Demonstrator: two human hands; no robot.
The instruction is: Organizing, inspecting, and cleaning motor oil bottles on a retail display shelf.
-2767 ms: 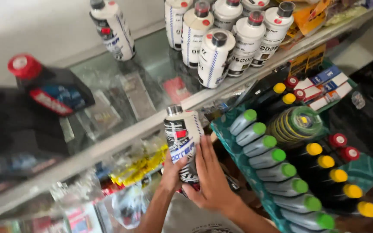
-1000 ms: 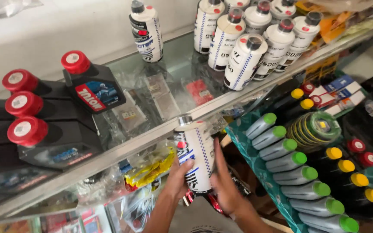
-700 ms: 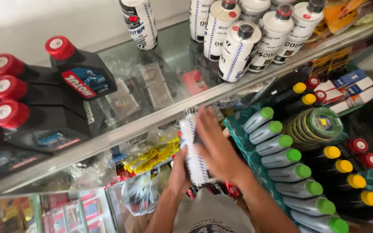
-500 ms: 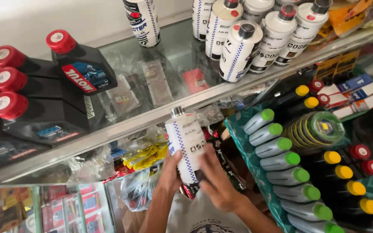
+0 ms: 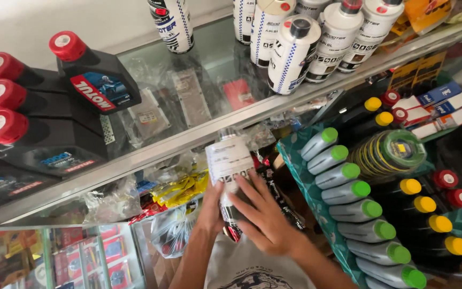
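Glass shelf (image 5: 199, 134) of a crowded shop counter

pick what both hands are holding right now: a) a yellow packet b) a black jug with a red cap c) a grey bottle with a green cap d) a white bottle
D: the left hand and right hand wrap a white bottle just below the glass shelf; the black jugs stand on that shelf and the green-capped bottles lie apart to the right.

Glass shelf edge (image 5: 188, 142) lies directly above the white bottle (image 5: 230, 160); green-capped bottles (image 5: 348, 192) crowd its right, plastic bags (image 5: 175, 230) its left. Upward passage narrow.
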